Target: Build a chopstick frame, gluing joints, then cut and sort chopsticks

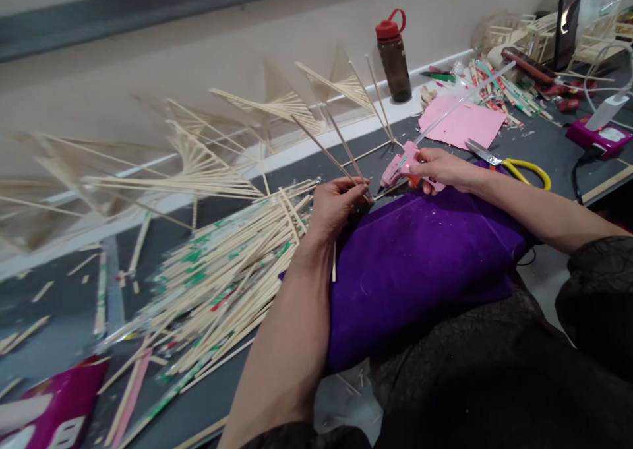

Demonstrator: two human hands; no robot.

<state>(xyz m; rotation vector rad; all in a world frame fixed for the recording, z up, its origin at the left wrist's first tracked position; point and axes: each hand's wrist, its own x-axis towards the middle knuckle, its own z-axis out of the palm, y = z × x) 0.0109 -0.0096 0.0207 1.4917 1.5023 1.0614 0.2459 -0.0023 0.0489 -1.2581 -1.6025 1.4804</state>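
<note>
My left hand (339,202) pinches the lower ends of thin wooden sticks (324,147), which lean up and to the left. Closed around the handle of a pink glue gun (403,165) is my right hand (440,167). The gun's nozzle points left, close to the stick joint by my left fingertips. A clear glue stick (465,99) runs from the back of the gun up to the right. Beneath both hands, a purple cloth (420,258) covers my lap and the table's edge.
Loose chopsticks (232,258) are heaped left of my forearm. Fan-like stick structures (198,165) stand along the wall. Yellow-handled scissors (514,165), pink paper (462,122) and a red-capped bottle (394,60) are at the right and back. A phone (567,30) stands upright.
</note>
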